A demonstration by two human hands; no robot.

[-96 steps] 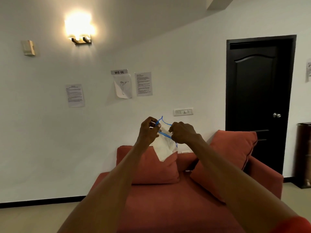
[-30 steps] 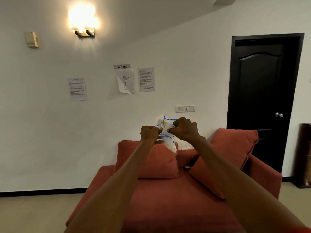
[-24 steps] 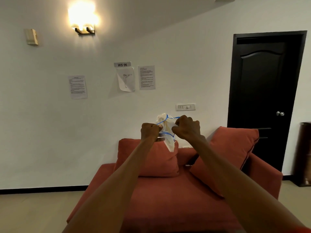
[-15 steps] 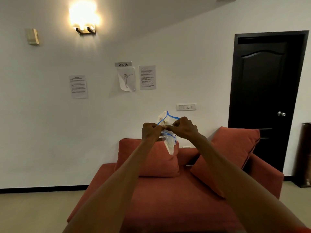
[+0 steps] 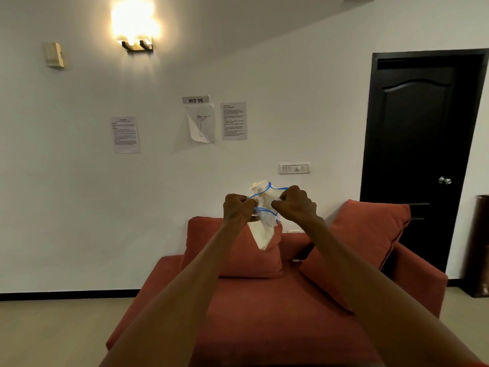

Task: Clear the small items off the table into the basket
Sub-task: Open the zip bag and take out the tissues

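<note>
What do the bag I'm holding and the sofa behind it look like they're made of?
The bag, pinched between the left hand and the right hand, looks like thin clear plastic film: see-through, crinkled and glossy, with a blue zip strip along its mouth. The white content inside can't be identified. The sofa looks upholstered in matte woven fabric, rust-red, with soft creases and no sheen, though the weave is too fine to confirm.

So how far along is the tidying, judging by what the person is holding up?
Nothing shows as done: neither table nor basket is in view, only a red sofa against a white wall. In hand: the left hand and right hand both grip a clear zip bag with a blue seal, raised at arm's length. Left: getting that bag into the basket, plus whatever remains out of sight.
</note>
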